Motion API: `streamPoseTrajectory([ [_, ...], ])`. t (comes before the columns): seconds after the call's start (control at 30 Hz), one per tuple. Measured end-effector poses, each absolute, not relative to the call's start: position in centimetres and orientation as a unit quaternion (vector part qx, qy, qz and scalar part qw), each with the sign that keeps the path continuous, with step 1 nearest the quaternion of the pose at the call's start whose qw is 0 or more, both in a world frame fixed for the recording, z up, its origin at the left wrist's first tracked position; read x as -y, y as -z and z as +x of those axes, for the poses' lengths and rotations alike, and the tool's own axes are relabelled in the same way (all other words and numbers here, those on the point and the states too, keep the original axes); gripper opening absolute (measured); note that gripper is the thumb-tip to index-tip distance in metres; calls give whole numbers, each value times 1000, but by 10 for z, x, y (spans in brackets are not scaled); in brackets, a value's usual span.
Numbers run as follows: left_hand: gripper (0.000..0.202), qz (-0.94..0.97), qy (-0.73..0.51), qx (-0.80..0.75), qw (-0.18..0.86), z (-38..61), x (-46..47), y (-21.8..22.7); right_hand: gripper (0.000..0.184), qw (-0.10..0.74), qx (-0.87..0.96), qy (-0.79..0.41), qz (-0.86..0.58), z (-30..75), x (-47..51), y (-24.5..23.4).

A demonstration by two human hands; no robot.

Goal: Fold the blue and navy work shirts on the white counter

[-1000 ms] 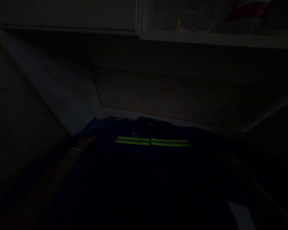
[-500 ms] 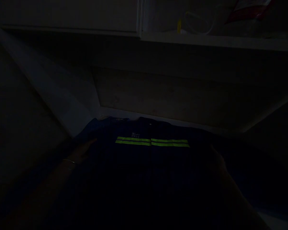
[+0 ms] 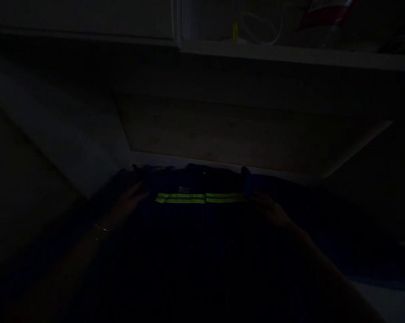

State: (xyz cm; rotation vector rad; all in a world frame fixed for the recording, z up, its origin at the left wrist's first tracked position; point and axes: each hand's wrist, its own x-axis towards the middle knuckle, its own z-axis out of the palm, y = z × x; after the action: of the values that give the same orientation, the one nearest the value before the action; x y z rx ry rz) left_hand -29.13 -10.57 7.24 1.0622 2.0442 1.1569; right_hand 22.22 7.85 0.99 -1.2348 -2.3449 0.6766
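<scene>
Seemingly pinning it flat, both hands, left [image 3: 126, 206] and right [image 3: 272, 211], press released grips on the dark-blue yellow-striped cloth shirt [image 3: 202, 215].

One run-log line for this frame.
scene very dark | left hand flat on dark garment | right hand on garment beside yellow stripes

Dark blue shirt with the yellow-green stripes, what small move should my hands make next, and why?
Probably smooth both palms outward. The dark blue shirt with yellow-green reflective stripes lies flat on the table; the left hand and right hand rest on it at either end of the stripes. The picture is too dark to show creases.
</scene>
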Motion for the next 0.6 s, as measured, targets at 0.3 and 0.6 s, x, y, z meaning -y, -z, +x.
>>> streamPoseTrajectory([
  [0.3, 55, 541, -317, -708, 325, -219, 62, -46, 58, 212, 805, -233, -502, 190, -82, -24],
  [0.6, 60, 654, -94, -750, -34, -209, 42, 33, 53, 9, 823, -26, -567, 152, -108, 24],
])
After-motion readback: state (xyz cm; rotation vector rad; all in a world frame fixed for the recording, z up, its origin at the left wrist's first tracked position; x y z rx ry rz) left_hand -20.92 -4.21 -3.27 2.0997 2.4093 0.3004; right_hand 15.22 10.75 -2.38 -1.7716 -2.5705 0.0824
